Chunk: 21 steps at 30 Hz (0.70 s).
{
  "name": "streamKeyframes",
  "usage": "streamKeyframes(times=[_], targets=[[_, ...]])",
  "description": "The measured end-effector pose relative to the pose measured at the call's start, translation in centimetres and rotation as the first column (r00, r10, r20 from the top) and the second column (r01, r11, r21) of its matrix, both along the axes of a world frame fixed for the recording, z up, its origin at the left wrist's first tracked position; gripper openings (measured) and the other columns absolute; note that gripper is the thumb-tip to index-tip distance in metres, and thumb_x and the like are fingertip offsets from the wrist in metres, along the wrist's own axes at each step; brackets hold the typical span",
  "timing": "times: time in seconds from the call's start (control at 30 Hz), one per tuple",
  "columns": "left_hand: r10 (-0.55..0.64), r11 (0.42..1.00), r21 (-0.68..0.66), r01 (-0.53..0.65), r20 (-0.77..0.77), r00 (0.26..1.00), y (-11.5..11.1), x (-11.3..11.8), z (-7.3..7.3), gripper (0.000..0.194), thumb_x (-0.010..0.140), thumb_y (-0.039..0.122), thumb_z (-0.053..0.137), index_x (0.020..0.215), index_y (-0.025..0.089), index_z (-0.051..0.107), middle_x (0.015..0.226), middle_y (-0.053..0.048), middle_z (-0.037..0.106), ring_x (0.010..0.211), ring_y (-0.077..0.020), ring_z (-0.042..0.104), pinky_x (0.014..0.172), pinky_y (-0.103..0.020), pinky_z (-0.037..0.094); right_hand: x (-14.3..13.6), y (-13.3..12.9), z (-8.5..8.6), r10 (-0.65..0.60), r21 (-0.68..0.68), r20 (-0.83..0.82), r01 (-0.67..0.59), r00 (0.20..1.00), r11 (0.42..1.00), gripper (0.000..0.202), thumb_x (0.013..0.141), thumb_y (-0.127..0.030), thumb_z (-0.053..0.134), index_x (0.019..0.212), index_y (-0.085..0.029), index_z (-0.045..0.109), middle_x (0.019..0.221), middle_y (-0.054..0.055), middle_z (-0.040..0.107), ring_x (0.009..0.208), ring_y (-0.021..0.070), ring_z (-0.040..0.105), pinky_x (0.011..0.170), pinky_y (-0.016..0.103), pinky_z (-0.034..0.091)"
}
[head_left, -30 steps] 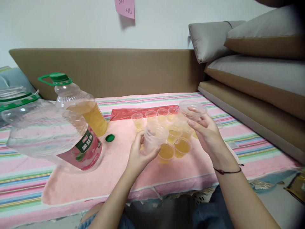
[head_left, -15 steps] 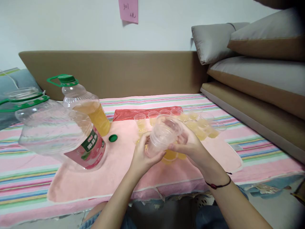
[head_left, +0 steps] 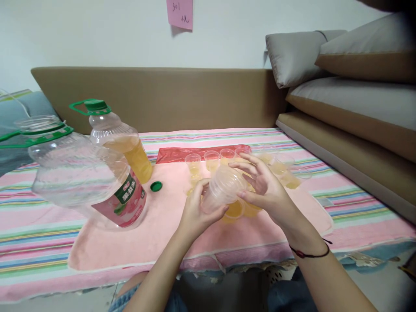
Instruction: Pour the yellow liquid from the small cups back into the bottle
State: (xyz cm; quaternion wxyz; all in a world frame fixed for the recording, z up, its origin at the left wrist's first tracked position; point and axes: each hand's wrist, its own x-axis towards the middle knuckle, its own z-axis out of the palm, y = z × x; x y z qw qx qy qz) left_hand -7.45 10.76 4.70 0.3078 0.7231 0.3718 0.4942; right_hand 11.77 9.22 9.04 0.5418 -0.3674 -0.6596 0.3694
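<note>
A pink note [head_left: 180, 14] marked "301" hangs on a white wall [head_left: 113, 34] above a brown padded backboard [head_left: 162, 97], which lines the far edge of a striped cloth [head_left: 35, 247]. Gray-and-brown cushions [head_left: 354, 102] rise in a stack along the cloth's right edge, a gray pillow [head_left: 292, 56] at its far end. A blue pillow [head_left: 35, 104] sits by the far left corner; a pink mat [head_left: 136, 242] reaches toward the near edge.

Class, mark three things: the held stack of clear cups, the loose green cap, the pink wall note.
Stack of clear cups [head_left: 220, 190]: head view, side wall.
Loose green cap [head_left: 156, 186]: head view, its middle.
Pink note [head_left: 180, 14]: head view, its middle.
</note>
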Motion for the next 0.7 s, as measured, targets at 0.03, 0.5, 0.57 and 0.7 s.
streamKeyframes(times=[0.03,0.5,0.57,0.7], targets=[[0.0,1.0,0.002,0.0,-0.002,1.0,0.0,0.0,0.0,0.049,0.071,0.028,0.079,0.113,0.023,0.055,0.114,-0.007,0.069,0.102,-0.0249,0.066,0.086,-0.037,0.052,-0.1,0.0,0.0,0.003,-0.004,0.004,-0.003,1.0,1.0,0.074,0.076,-0.044,0.079,0.138,-0.03,0.042,0.134,0.011,0.059,0.133,0.0288,0.051,0.111,0.053,0.041],[0.158,0.987,-0.071,-0.145,0.255,0.954,1.5,-1.7,0.3,0.045,0.07,0.038,0.08,0.104,0.02,0.058,0.102,-0.006,0.069,0.098,-0.0238,0.067,0.084,-0.034,0.052,16.9,3.7,-5.2,-0.937,-0.3,-0.179,0.89,0.301,0.343,0.057,0.064,-0.019,0.069,0.117,-0.019,0.048,0.14,0.016,0.051,0.133,0.0263,0.049,0.114,0.042,0.037],[0.176,0.983,-0.09,-0.157,0.277,0.945,1.8,-2.0,0.2,0.047,0.07,0.039,0.081,0.106,0.019,0.058,0.104,-0.006,0.069,0.1,-0.0237,0.066,0.086,-0.034,0.051,18.7,3.6,-7.1,-0.937,-0.399,-0.082,0.85,0.34,0.344,0.055,0.057,-0.015,0.074,0.107,-0.019,0.052,0.135,0.018,0.054,0.132,0.0345,0.049,0.112,0.05,0.037],[0.194,0.98,-0.101,-0.171,0.301,0.934,2.4,-2.4,-0.2,0.049,0.07,0.038,0.083,0.109,0.02,0.059,0.108,-0.006,0.068,0.104,-0.0232,0.064,0.09,-0.034,0.049,20.0,3.9,-9.4,-0.868,-0.474,0.011,0.767,0.496,0.432,0.057,0.043,-0.009,0.081,0.094,-0.021,0.057,0.121,0.012,0.062,0.126,0.0376,0.053,0.109,0.053,0.041]])
